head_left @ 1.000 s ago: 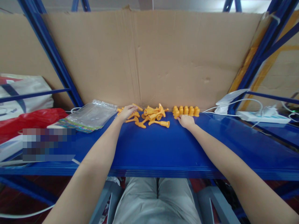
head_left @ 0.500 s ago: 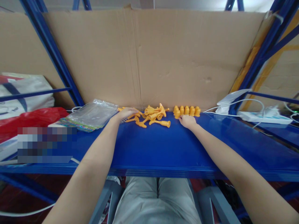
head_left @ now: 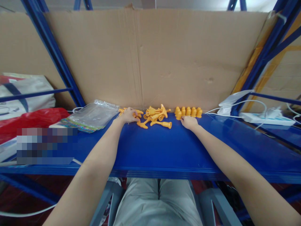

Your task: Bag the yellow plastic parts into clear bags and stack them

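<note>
My left hand (head_left: 128,116) is curled over the left part of a heap of orange plastic corkscrew pieces, thumb and fingers closed around one of them, mostly hidden. A T-shaped orange handle (head_left: 142,125) lies just right of the thumb. In the heap's middle are several hollow orange sleeves (head_left: 154,117), and one more sleeve (head_left: 166,125) points right at the front. My right hand (head_left: 189,122) rests at a group of small bell-shaped orange pieces (head_left: 193,112) standing upright. Its fingers are closed at the front piece (head_left: 178,115).
A clear plastic bag (head_left: 94,115) lies left of the heap on the blue shelf (head_left: 164,150). A red bag (head_left: 35,119) is farther left. Cardboard (head_left: 176,56) stands behind. White cables and a power strip (head_left: 265,118) sit at the right.
My left hand has moved slightly right, and its fingers have curled down around an orange piece it was lying over. My right hand stays where it was.
</note>
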`<state>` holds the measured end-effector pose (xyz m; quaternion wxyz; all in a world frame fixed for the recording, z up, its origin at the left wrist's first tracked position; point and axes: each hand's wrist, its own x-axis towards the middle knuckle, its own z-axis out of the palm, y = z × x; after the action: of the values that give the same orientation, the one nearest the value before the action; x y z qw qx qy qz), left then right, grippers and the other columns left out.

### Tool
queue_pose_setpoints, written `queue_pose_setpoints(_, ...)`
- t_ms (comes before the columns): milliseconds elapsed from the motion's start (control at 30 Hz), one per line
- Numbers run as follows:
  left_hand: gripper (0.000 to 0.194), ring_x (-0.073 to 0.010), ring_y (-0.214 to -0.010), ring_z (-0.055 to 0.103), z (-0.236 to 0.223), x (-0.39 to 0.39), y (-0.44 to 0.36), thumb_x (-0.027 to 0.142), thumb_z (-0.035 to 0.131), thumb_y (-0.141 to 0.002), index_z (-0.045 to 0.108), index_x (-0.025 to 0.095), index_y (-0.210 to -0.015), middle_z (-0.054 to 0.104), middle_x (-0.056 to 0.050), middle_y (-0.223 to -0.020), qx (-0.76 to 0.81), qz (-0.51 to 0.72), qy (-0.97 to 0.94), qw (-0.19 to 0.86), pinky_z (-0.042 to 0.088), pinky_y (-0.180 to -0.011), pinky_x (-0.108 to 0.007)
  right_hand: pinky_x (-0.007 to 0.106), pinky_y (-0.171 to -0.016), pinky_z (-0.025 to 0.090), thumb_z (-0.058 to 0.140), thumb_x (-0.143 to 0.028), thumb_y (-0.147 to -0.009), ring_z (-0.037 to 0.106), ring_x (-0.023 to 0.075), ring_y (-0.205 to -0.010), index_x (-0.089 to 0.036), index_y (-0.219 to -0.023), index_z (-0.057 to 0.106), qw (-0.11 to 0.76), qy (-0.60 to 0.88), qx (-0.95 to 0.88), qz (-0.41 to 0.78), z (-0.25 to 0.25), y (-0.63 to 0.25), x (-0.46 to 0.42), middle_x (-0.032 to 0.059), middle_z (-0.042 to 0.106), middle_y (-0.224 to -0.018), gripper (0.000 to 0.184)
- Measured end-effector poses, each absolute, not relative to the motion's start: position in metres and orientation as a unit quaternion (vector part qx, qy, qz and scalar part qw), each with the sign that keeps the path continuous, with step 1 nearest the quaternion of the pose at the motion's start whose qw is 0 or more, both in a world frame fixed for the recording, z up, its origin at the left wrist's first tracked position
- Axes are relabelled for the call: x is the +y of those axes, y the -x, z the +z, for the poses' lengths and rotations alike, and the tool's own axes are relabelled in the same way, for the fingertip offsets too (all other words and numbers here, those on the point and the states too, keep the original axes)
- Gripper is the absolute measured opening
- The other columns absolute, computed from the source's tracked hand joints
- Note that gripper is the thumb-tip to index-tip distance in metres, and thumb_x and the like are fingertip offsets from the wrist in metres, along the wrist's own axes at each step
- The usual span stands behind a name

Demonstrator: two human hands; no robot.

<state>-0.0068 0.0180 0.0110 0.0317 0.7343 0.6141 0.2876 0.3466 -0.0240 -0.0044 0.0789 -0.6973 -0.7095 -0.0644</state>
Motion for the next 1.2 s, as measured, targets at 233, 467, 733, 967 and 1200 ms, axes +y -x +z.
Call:
queue_pose_setpoints(233,0.038,-0.0294,-0.127,0.046,0.001,0.028,0.018,0.024,0.071,-0.05,0.065,0.022,-0.087,0.054,-0.008,-0.13,0.571,0.226,-0.788,0.051,0.038,-0.108,-0.039,0.042,-0.094,0.048,0.037,-0.03,-0.098,0.062,0.0332,-0.114,-0.013,-0.123,0.065,0.073,0.699,-0.708,-0.072,-0.005,-0.346,-0.025,0.0185,0.065,-0.123,0.041)
queue_pose_setpoints(467,0.035,-0.0275,-0.122,0.051,-0.004,0.03,0.02,0.03,0.072,-0.057,0.061,0.02,-0.089,0.054,-0.009,-0.127,0.57,0.222,-0.791,-0.004,0.04,-0.106,-0.036,0.041,-0.093,0.048,0.036,-0.031,-0.098,0.06,0.0328,-0.116,-0.014,-0.123,0.064,0.068,0.698,-0.708,-0.083,-0.004,-0.346,-0.025,0.0179,0.063,-0.128,0.042)
queue_pose_setpoints(733,0.01,-0.0271,-0.1,0.061,-0.015,0.028,0.023,0.026,0.067,-0.07,0.057,0.023,-0.071,0.064,-0.007,-0.103,0.606,0.289,-0.734,-0.103,0.049,-0.089,-0.037,0.043,-0.092,0.048,0.034,-0.03,-0.097,0.062,0.0336,-0.113,-0.012,-0.124,0.064,0.064,0.699,-0.708,-0.069,-0.003,-0.344,-0.026,0.0205,0.064,-0.124,0.044)
queue_pose_setpoints(967,0.016,-0.0365,-0.119,0.053,-0.017,0.027,0.019,0.027,0.074,-0.063,0.064,0.022,-0.074,0.06,-0.009,-0.129,0.627,0.265,-0.726,-0.094,0.043,-0.099,-0.051,0.043,-0.09,0.049,0.035,-0.03,-0.096,0.063,0.0338,-0.112,-0.013,-0.122,0.065,0.065,0.698,-0.71,-0.075,-0.003,-0.345,-0.026,0.02,0.065,-0.123,0.043)
queue_pose_setpoints(1200,0.026,-0.0358,-0.123,0.052,-0.02,0.03,0.025,0.041,0.076,-0.066,0.065,0.021,-0.079,0.055,-0.012,-0.136,0.6,0.258,-0.752,-0.085,0.041,-0.103,-0.049,0.042,-0.093,0.048,0.033,-0.03,-0.097,0.062,0.0336,-0.114,-0.011,-0.126,0.063,0.056,0.701,-0.708,-0.068,-0.002,-0.345,-0.027,0.0202,0.064,-0.126,0.045)
